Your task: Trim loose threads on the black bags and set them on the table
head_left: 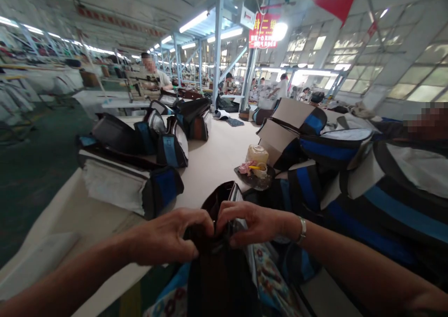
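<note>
A dark brown and black bag (213,279) stands in front of me, its upper edge between my two hands. The fingers of my left hand (168,235) are bent over the left part of that edge, thumb below. From the other side my right hand (255,221) grips the edge, its fingertips close to those of the left. Some pale lining shows beside the right fingers. What exactly the fingertips pinch is hidden. A floral cloth (269,275) lies behind the bag, near my body.
Bags with blue panels lie on the left of the pale table (217,144), one bag (115,182) nearest. More bags (332,149) are heaped on the right. A dark tray (257,179) holds a yellowish container (258,154). A person (161,77) sits beyond; another is at far right.
</note>
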Demonstrator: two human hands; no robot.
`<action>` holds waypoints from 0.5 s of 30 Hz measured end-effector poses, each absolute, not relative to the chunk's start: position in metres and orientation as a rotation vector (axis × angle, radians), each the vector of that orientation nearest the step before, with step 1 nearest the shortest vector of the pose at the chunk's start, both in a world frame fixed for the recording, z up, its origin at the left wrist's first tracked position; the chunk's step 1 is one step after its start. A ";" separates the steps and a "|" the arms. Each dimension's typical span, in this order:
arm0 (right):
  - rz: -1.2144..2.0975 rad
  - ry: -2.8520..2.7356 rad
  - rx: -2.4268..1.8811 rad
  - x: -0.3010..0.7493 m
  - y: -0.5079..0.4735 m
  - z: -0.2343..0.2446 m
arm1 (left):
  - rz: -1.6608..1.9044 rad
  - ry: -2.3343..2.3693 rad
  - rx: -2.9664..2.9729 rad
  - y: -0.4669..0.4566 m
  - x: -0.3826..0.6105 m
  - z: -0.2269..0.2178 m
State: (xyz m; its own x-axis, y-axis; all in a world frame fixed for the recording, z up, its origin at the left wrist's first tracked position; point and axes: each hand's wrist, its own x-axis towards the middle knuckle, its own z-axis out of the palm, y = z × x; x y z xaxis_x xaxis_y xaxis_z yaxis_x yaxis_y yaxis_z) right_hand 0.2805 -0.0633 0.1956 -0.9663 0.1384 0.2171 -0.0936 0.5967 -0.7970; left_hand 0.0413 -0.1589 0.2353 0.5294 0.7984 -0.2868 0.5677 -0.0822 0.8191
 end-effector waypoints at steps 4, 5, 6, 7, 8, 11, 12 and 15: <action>1.123 -2.535 0.000 0.281 -0.069 0.192 | 0.375 1.196 1.726 -0.171 0.065 0.234; 1.110 -2.520 -0.001 0.281 -0.069 0.194 | 0.410 1.233 1.714 -0.172 0.070 0.232; 1.107 -2.506 -0.011 0.281 -0.069 0.196 | 0.444 1.262 1.702 -0.171 0.074 0.229; 1.116 -2.492 -0.033 0.282 -0.069 0.200 | 0.476 1.277 1.693 -0.169 0.077 0.228; 1.133 -2.474 -0.066 0.282 -0.069 0.205 | 0.502 1.277 1.689 -0.167 0.078 0.228; 1.251 -2.403 -0.171 0.284 -0.070 0.220 | 0.589 1.226 1.663 -0.157 0.075 0.235; 1.313 -2.380 -0.191 0.285 -0.072 0.223 | 0.597 1.193 1.644 -0.154 0.074 0.238; 1.515 -2.292 -0.226 0.289 -0.076 0.223 | 0.561 1.172 1.571 -0.150 0.073 0.243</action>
State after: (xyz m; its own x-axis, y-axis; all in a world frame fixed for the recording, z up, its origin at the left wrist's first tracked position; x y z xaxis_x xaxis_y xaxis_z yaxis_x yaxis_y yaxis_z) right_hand 0.2887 -0.0760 0.2228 -0.9137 0.3378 0.2258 -0.0753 0.4053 -0.9111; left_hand 0.0732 -0.1500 0.2435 0.4105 0.8885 -0.2052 0.3969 0.0285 0.9174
